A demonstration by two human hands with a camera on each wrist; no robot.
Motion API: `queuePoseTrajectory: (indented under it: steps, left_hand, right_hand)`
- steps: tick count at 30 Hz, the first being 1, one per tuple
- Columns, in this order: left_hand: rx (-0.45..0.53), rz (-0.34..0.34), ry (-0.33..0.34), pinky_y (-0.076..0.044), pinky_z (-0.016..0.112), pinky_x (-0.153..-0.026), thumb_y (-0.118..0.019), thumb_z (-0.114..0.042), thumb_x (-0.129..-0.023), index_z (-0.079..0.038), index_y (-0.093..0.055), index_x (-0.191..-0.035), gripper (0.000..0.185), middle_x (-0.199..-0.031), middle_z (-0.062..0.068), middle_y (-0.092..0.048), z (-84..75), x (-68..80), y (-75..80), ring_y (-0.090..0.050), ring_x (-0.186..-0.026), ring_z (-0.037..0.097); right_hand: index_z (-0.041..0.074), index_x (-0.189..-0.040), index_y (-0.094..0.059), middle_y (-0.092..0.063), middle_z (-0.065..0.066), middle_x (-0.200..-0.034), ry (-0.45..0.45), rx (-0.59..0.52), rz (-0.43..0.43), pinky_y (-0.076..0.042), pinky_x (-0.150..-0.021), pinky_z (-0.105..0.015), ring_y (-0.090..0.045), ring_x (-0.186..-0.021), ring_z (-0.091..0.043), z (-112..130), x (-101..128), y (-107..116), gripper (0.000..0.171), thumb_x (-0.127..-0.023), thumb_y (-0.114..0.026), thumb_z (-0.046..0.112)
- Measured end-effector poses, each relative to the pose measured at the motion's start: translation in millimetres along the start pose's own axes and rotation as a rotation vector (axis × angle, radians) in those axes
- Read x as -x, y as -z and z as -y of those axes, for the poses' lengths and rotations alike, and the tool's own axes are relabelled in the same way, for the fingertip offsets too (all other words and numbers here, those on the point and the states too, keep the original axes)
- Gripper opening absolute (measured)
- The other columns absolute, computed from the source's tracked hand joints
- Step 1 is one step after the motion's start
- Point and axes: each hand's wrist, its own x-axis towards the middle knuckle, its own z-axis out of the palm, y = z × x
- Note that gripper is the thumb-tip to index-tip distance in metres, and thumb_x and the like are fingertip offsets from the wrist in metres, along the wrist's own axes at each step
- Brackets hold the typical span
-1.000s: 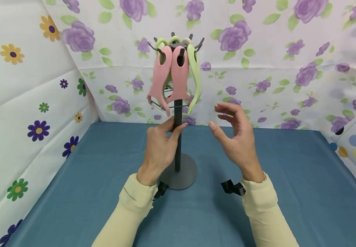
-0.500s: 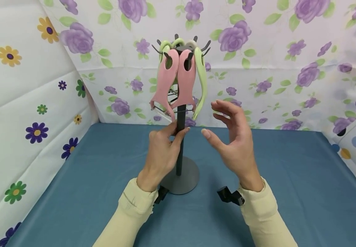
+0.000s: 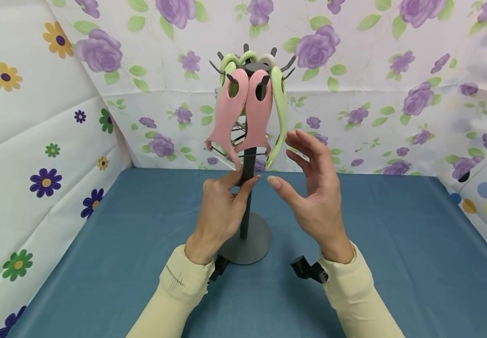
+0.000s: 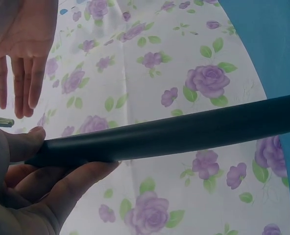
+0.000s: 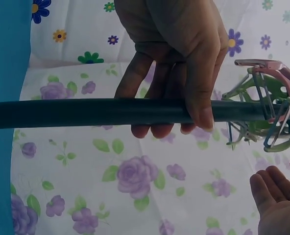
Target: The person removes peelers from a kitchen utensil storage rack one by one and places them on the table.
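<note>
A dark grey stand with a round base [image 3: 249,249] rises in the middle of the head view. My left hand [image 3: 222,206] grips its pole [image 3: 248,199] just under the peelers, thumb on the near side. Y-shaped vegetable peelers hang from hooks at the top: two pink peelers [image 3: 258,110] in front, a green peeler [image 3: 279,112] at the right, and more green ones and a pale one behind, partly hidden. Close to the right-hand green peeler my right hand [image 3: 317,197] is held up, fingers apart and holding nothing. The right wrist view shows the fingers [image 5: 159,88] of my left hand around the pole.
A blue cloth [image 3: 378,263] covers the table. Behind it hangs a white sheet with purple flowers [image 3: 317,47], and another flowered sheet [image 3: 19,141] stands along the left. A small black wrist camera [image 3: 308,270] sticks out from my right sleeve.
The top of the stand with its peelers has leaned a little to the right while my left hand keeps its grip. My right hand has come left, nearer the green peeler.
</note>
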Motion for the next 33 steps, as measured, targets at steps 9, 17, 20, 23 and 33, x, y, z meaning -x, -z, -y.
queuePoseTrajectory:
  steps: [9,17,20,23,33]
  left_hand:
    - [0.001,0.012,-0.039,-0.032,0.024,-0.037,-0.065,-0.017,-0.102,-0.009,-0.075,-0.115,0.019,-0.064,0.005,-0.065,-5.2,2.5,-3.5,-0.038,-0.038,0.002]
    - [0.005,0.013,-0.073,-0.028,0.022,-0.036,-0.065,-0.017,-0.102,-0.011,-0.073,-0.121,0.021,-0.059,0.003,-0.059,-8.9,4.2,-4.9,-0.03,-0.036,0.001]
    - [-0.001,0.01,-0.077,-0.028,0.022,-0.037,-0.066,-0.017,-0.102,-0.01,-0.074,-0.117,0.019,-0.055,0.001,-0.053,-8.9,4.3,-4.8,-0.03,-0.037,0.001]
    - [-0.004,0.007,-0.078,-0.029,0.022,-0.038,-0.066,-0.017,-0.101,-0.01,-0.074,-0.116,0.018,-0.053,-0.001,-0.049,-8.3,4.8,-4.8,-0.03,-0.037,0.001]
    - [-0.002,0.01,-0.067,-0.027,0.022,-0.037,-0.066,-0.018,-0.101,-0.01,-0.074,-0.115,0.018,-0.051,-0.002,-0.046,-8.5,4.3,-4.5,-0.029,-0.036,0.002]
  right_hand:
    - [0.002,-0.152,-0.041,-0.042,-0.02,-0.152,0.059,-0.046,-0.03,-0.041,-0.12,-0.048,-0.044,-0.14,-0.035,3.8,-1.4,-5.6,0.075,-0.092,-0.078,0.025]
    - [-0.006,-0.147,-0.042,-0.048,-0.019,-0.143,0.107,-0.085,-0.084,-0.044,-0.116,-0.049,-0.049,-0.131,-0.034,6.0,-2.0,-9.4,0.07,-0.094,-0.077,0.023]
    - [-0.008,-0.146,-0.043,-0.05,-0.015,-0.14,0.126,-0.081,-0.093,-0.045,-0.115,-0.049,-0.051,-0.128,-0.033,6.4,-1.5,-9.2,0.068,-0.094,-0.077,0.019]
    - [-0.009,-0.145,-0.044,-0.05,-0.02,-0.138,0.132,-0.069,-0.096,-0.046,-0.114,-0.051,-0.052,-0.127,-0.032,5.8,-0.4,-8.4,0.067,-0.094,-0.077,0.018]
    - [-0.011,-0.143,-0.046,-0.049,-0.026,-0.135,0.15,-0.049,-0.114,-0.047,-0.114,-0.048,-0.053,-0.126,-0.032,6.4,-1.4,-6.6,0.067,-0.093,-0.077,0.02]
